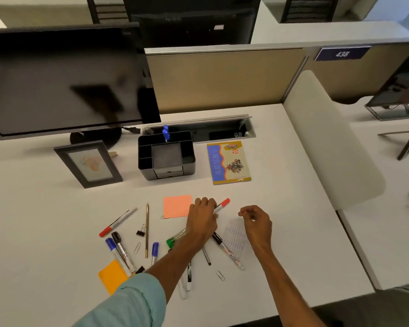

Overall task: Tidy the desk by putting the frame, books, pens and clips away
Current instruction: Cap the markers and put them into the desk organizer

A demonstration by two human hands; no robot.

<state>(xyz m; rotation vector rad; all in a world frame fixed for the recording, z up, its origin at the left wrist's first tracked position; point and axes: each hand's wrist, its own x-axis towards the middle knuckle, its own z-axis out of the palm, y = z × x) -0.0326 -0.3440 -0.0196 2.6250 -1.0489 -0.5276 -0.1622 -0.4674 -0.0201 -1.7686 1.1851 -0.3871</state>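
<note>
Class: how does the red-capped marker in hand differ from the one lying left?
The held marker is gripped by the left hand; the loose marker lies on the desk. The held marker's cap points away; the loose marker's, toward the person. Both have red caps.

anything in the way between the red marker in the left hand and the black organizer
Nothing visible does. Between the red marker, gripped by the left hand, and the black organizer lies only bare desk, with a flat pink sticky note beside the path.
</note>
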